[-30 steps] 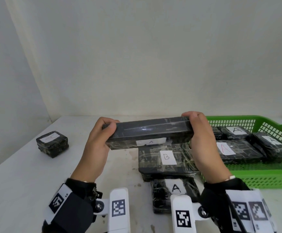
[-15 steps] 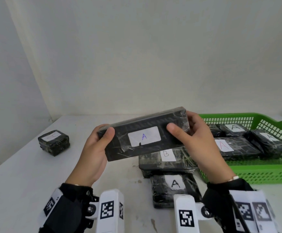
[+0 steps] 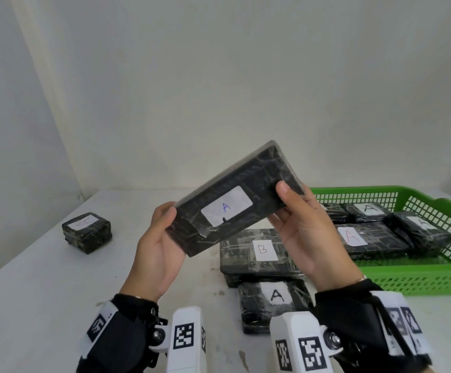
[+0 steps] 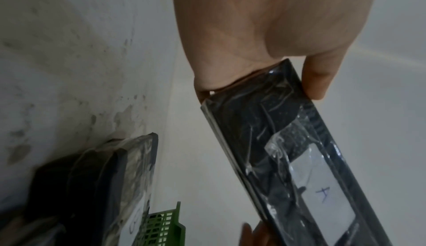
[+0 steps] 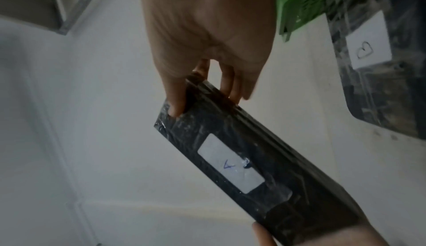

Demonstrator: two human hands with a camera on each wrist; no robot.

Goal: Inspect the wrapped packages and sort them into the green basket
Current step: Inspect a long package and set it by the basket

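Both hands up holding a long black package, label facing the camera.

Left hand [image 3: 156,249] grips the lower end, right hand [image 3: 303,227] pinches the upper end, thumb on the front. The package [image 3: 235,200] is black, wrapped in crinkly clear film, held in the air tilted up toward 2 o'clock, white label with a blue "A". Under it on the table [image 3: 44,278]: a "B" package [image 3: 259,251] and an "A" package [image 3: 272,302] just beside it at 6 o'clock. The basket [image 3: 407,278] at 3 o'clock holds several packages, three showing "A". Small package [image 3: 86,232] sits alone at 9 o'clock, label unreadable.
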